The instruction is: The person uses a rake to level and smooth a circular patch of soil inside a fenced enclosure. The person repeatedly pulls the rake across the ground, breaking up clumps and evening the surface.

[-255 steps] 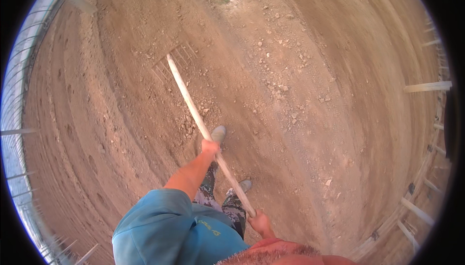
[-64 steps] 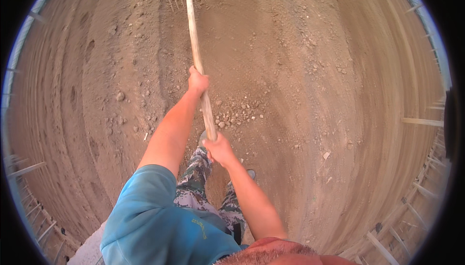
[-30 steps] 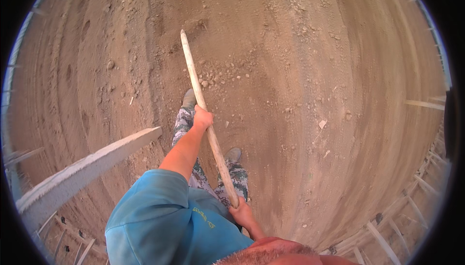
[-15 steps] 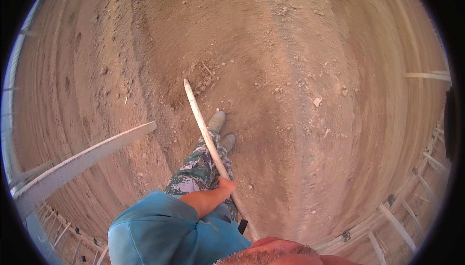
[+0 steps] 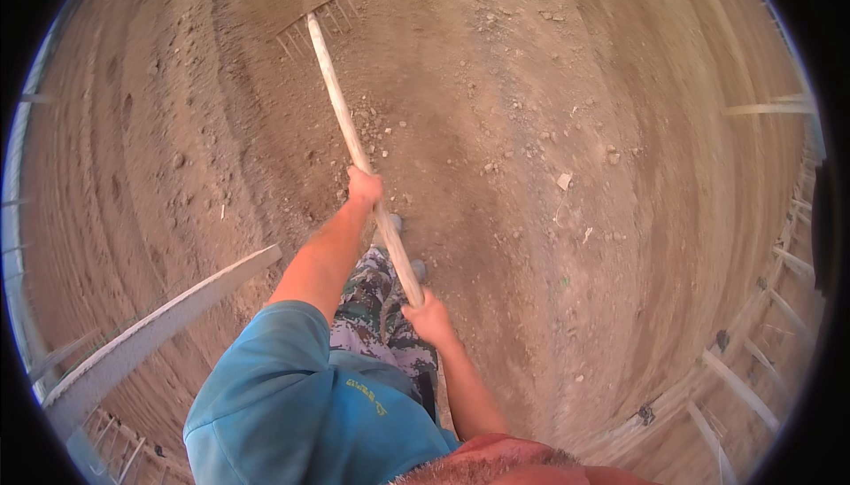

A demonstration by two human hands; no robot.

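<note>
Near the middle of the scene, the left hand (image 5: pixel 364 186) is wrapped around a pale wooden handle (image 5: pixel 332 86), fingers closed on the shaft. Nearer and slightly to the right, the right hand (image 5: pixel 428 317) is clasped around the handle's near end. The handle slants away from there, far and to the left, passing above a shoe (image 5: pixel 392 226) and camouflage trousers (image 5: pixel 376 294). At its far end is a rake head (image 5: pixel 329 3), a thin bar with a row of tines, over the brown soil on the far left; whether the tines touch the ground, I cannot tell. Small clods (image 5: pixel 370 122) lie just right of the shaft, between the rake head and the left hand. Farther out to the right, a pale flat fragment (image 5: pixel 564 181) lies on the soil. A blue shirt (image 5: pixel 266 388) fills the near left, with a whitish beam (image 5: pixel 168 317) slanting in beyond it. Pale posts (image 5: pixel 739 388) stand along the near right rim.
</note>
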